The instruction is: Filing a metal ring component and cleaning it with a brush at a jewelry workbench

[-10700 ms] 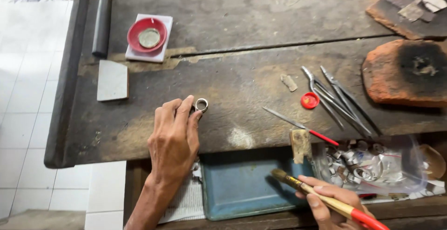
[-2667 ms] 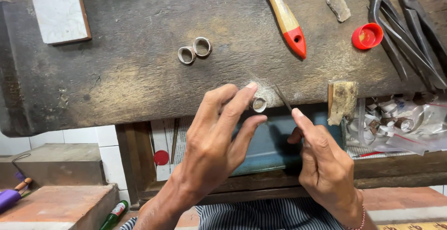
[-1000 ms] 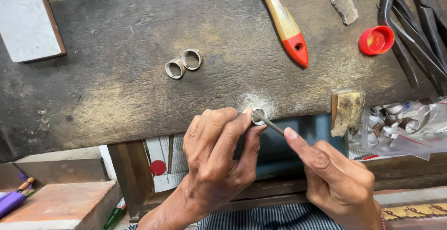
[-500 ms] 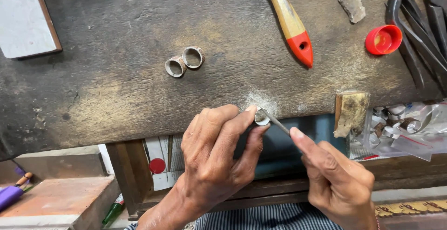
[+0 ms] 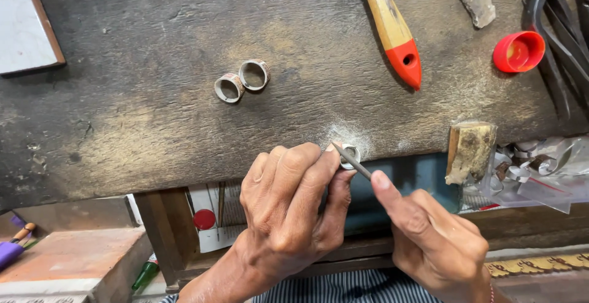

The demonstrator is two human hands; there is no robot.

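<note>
The left hand (image 5: 288,211) pinches a small silver ring (image 5: 350,156) between thumb and fingertips, pressing it against the front edge of the wooden bench (image 5: 141,125), right where a pale patch of filings dust (image 5: 343,136) lies. The right hand (image 5: 429,241) is closed on a thin needle file (image 5: 353,161), index finger stretched along it, and the file's tip passes through the ring. Compared with half a second ago, the file tip sits slightly further through the ring, and the grip of both hands is unchanged. About ten seconds back the left hand rested flat by a ring further up the bench while the right held the brush; now that brush, with its wooden handle and red end (image 5: 396,39), lies on the bench above the hands. Two more rings (image 5: 242,81) lie touching each other to the upper left. A red cap (image 5: 518,51) and dark pliers (image 5: 561,45) lie at the right, with a small wooden block (image 5: 469,149) at the bench edge.
</note>
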